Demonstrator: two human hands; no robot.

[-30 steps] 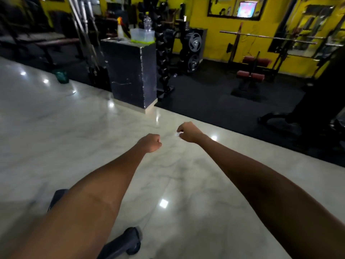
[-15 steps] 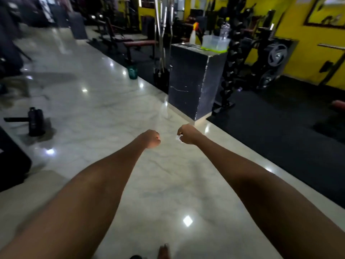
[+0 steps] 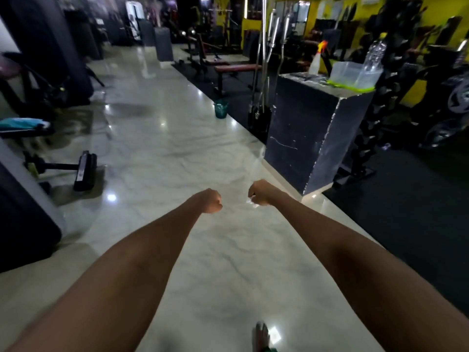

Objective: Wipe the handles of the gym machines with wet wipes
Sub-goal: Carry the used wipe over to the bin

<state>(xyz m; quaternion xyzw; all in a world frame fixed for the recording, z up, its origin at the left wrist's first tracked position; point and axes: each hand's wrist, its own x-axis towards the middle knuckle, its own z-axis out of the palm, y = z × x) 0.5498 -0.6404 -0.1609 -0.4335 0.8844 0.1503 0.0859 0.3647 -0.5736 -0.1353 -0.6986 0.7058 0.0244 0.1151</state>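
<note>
Both my arms stretch out in front of me over a glossy marble floor. My left hand is curled into a fist with nothing visible in it. My right hand is also curled and grips a small white wet wipe, of which only a crumpled edge shows below the fingers. The two hands hang about a hand's width apart at the same height. No machine handle is within reach of either hand. Gym machines stand in the dark along the far left and in the background.
A dark block stands right of the hands, carrying a clear tub, a spray bottle and a water bottle. A small green bin and upright barbells stand behind. A dumbbell lies left. My foot shows below.
The view has swung left, so the block now sits further right and the long marble aisle shows. Both hands kept their curled pose and spacing.
</note>
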